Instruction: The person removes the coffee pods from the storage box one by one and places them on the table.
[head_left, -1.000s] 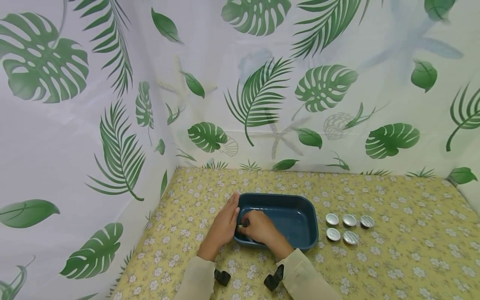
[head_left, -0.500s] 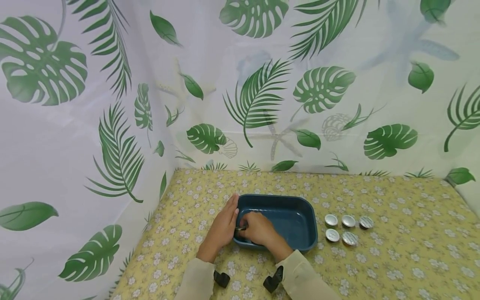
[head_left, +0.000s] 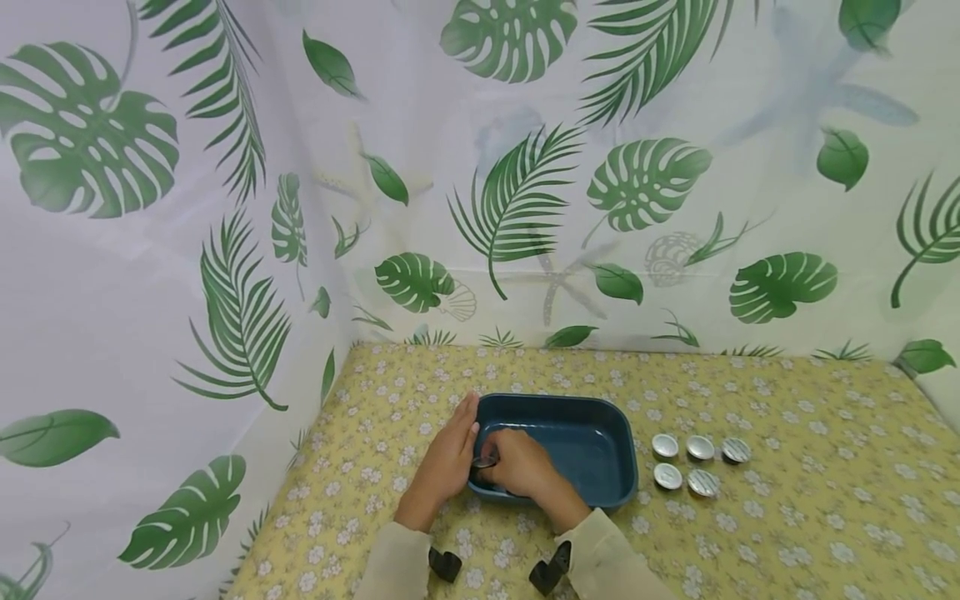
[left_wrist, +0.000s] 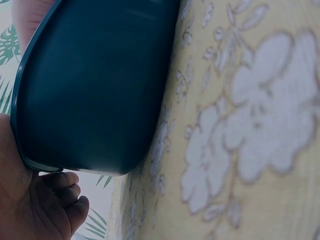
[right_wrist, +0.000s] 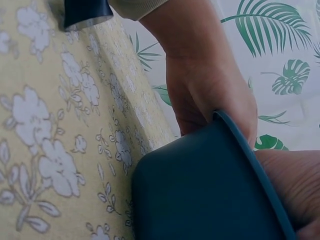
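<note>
A dark blue rectangular tray with rounded corners sits on the flowered cloth. My left hand is at its left end, thumb over the rim and fingers against the outside wall. In the left wrist view, the left hand's fingers bend in by the tray's end. Reaching over the near rim, my right hand pinches a small silver-topped capsule low in the left end of the tray. That capsule is partly covered by the fingers. The right wrist view shows the tray's outer wall hiding most of it.
To the right of the tray stand several more silver-topped capsules, in two short rows. A yellow flowered cloth covers the table. White leaf-printed curtains hang behind and along the left side. A black wrist mount sits by the right sleeve.
The capsule has tipped slightly in my right fingers, showing more of its silver top. My left hand keeps its place on the tray.
</note>
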